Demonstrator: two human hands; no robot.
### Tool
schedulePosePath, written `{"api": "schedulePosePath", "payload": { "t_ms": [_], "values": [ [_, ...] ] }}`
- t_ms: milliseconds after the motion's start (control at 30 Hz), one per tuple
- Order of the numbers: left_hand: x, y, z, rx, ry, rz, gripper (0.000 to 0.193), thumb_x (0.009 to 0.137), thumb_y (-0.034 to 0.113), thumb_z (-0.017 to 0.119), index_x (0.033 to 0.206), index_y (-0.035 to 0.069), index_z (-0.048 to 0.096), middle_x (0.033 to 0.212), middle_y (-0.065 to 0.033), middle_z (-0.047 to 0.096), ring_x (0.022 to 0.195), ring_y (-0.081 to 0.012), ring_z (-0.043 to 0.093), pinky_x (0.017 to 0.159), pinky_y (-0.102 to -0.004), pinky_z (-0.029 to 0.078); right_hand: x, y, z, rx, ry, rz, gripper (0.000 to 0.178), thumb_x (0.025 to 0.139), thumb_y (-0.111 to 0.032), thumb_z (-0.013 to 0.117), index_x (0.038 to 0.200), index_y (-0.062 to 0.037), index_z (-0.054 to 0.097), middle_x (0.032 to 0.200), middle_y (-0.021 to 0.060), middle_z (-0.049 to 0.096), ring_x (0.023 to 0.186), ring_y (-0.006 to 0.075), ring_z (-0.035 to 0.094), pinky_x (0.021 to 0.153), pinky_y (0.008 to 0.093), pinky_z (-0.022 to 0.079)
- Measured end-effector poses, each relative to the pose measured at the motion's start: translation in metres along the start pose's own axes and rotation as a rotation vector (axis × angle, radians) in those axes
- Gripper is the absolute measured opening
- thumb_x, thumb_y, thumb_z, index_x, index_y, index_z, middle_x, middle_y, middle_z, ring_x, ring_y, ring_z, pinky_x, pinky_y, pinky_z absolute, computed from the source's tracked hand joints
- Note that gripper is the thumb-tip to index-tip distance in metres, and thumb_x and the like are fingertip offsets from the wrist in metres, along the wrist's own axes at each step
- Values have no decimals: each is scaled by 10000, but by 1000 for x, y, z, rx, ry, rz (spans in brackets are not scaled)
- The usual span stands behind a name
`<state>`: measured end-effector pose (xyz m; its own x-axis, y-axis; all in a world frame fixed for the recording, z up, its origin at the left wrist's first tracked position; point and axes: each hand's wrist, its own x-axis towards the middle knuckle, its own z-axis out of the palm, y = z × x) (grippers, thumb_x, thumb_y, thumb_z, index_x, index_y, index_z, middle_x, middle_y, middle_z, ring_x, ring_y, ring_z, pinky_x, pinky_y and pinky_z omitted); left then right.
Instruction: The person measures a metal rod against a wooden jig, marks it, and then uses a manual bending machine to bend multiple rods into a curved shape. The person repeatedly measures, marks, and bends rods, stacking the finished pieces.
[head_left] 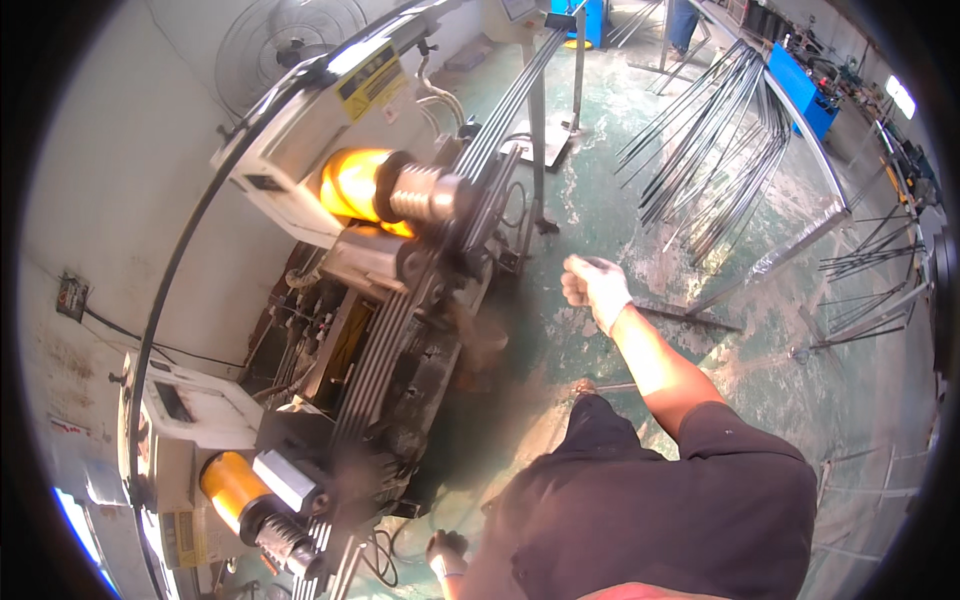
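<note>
My right hand (596, 288), in a whitish glove, is raised over the floor to the right of a long machine. Its fingers are curled in, and nothing sticks out of it. My left hand (447, 548) hangs low beside the machine's near end; its glove looks dark, its fingers look curled, and no object shows in it. Neither hand touches the machine. Several thin metal rods (375, 365) lie side by side along the machine bed. Two yellow-and-metal cylindrical units (362, 185) (236, 490) stand over the rods, with blur around them.
A rack (822, 185) at the far right holds a spread bundle of dark rods (715, 150). Blue boxes (803, 92) stand behind it. A wall fan (290, 45) is at the upper left. More rods (870, 262) lie at the right edge. Another person's leg (684, 25) shows at the back.
</note>
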<state>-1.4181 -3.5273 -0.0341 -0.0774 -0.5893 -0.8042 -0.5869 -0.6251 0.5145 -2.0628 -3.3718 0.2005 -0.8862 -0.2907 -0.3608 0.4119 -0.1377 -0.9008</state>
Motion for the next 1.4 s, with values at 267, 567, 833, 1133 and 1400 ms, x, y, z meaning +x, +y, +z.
{"api": "schedulePosePath", "payload": {
  "t_ms": [267, 567, 833, 1133, 1400],
  "values": [
    [-73, 102, 210, 735, 31, 621, 208, 986, 209, 648, 908, 34, 727, 897, -116, 740, 880, -260, 696, 811, -407, 551, 158, -72, -21, 28, -130, 91, 261, 972, -267, 774, 1112, -51, 728, 896, 72, 751, 729, 187, 707, 657, 340, 581],
    [-17, 250, 363, 377, -40, 530, 241, 921, 265, 699, 1023, 58, 769, 894, -128, 769, 852, -228, 714, 835, -402, 562, 362, -164, -17, 21, -123, 4, 318, 977, -276, 774, 1160, -20, 725, 960, 90, 755, 776, 204, 723, 692, 350, 613],
    [100, 283, 461, 599, -39, 590, 240, 922, 220, 756, 1026, 4, 756, 919, -103, 770, 836, -239, 719, 831, -381, 560, 527, -257, 8, -41, -122, -14, 468, 1007, -293, 767, 1318, 42, 667, 1194, 185, 719, 1097, 304, 704, 946, 425, 605],
    [36, 441, 571, -202, 64, 241, 184, 987, 120, 699, 1116, -11, 722, 1002, -106, 726, 882, -252, 705, 796, -378, 584, 729, -331, 33, 95, 29, 117, 424, 991, -299, 788, 1295, -21, 689, 1280, 184, 698, 1146, 289, 676, 971, 490, 592],
    [0, 446, 635, -170, 271, 72, 156, 927, 167, 707, 972, 19, 728, 887, -107, 704, 801, -251, 678, 756, -358, 571, 830, -307, 41, 393, -257, 177, 132, 1051, -110, 642, 1062, 20, 660, 899, 179, 739, 755, 301, 721, 688, 445, 631]
  ]
}}
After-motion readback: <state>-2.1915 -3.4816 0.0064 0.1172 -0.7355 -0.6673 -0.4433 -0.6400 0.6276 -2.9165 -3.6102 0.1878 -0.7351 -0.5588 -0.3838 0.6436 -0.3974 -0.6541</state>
